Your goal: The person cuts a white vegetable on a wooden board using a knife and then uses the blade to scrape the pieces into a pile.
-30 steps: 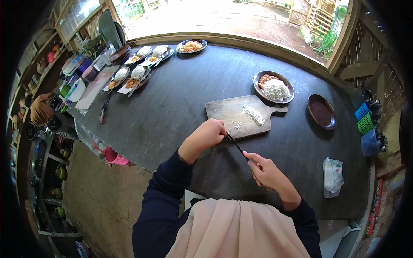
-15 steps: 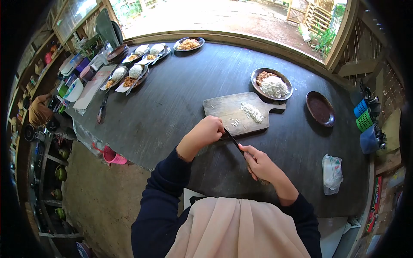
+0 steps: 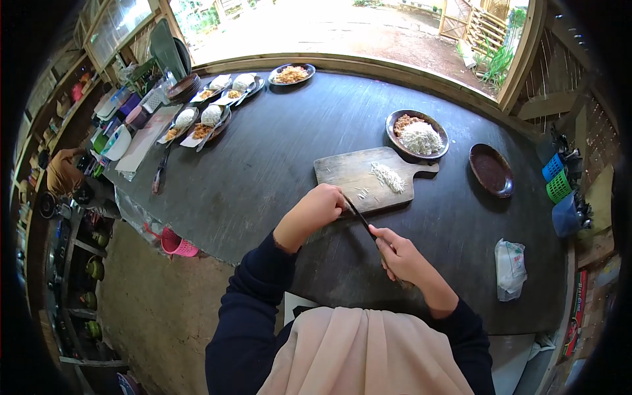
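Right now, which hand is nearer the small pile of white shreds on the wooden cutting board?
Left. The left hand rests at the wooden cutting board's near edge, just short of the pile of white shreds. The right hand, gripping the dark knife, sits off the board, nearer the person.

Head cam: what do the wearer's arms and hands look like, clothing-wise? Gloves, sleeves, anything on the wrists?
Both hands are bare, no gloves: left hand, right hand. Both arms wear long dark navy sleeves ending at the wrists, plain, no visible markings. No watch, bracelet or ring can be made out at this size. A beige headscarf hangs over the chest between the arms.
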The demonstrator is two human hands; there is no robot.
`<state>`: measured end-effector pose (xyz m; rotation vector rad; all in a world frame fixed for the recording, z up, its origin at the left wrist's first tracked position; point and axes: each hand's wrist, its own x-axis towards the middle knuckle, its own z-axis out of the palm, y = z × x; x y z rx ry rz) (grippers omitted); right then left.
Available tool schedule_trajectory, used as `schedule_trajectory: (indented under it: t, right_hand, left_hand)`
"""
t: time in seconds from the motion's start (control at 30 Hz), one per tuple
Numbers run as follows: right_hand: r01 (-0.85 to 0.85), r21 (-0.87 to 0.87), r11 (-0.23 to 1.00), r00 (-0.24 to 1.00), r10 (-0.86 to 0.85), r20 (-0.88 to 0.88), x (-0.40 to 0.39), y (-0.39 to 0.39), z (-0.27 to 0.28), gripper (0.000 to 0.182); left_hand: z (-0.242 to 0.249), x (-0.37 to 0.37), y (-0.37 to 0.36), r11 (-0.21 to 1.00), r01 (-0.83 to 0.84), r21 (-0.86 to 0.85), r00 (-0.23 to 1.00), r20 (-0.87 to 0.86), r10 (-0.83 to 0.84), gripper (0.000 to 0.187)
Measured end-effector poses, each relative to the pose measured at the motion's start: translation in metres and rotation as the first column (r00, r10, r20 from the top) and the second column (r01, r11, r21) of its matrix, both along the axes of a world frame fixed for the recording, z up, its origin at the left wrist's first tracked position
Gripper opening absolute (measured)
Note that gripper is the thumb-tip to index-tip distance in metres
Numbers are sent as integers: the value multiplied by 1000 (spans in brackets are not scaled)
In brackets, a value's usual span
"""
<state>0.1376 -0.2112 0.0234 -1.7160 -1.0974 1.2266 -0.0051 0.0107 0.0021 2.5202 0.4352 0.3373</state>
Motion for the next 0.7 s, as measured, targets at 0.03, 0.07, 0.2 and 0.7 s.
schedule_trajectory:
  t: [0.03,0.07,0.2,0.7]
  right_hand:
    - [14,25,1000,1000,-14,8,-1,-1,0,38]
    - [12,27,1000,1000,-13,10,-1,-2,0,38]
    - [-18,6,1000,999,17,45,3,-6,9,37]
    - [-75,-17,997,980,77,185,-6,1,15,39]
  left_hand:
    - [0,0,0,1000,-1,-5,1000,3,1,19]
    - [0,-1,-1,1000,-2,-2,1000,4,2,19]
    - [-1,-1,1,999,15,31,1000,14,-15,18]
    - [-3,-3,0,1000,12,-26,1000,23,-12,17]
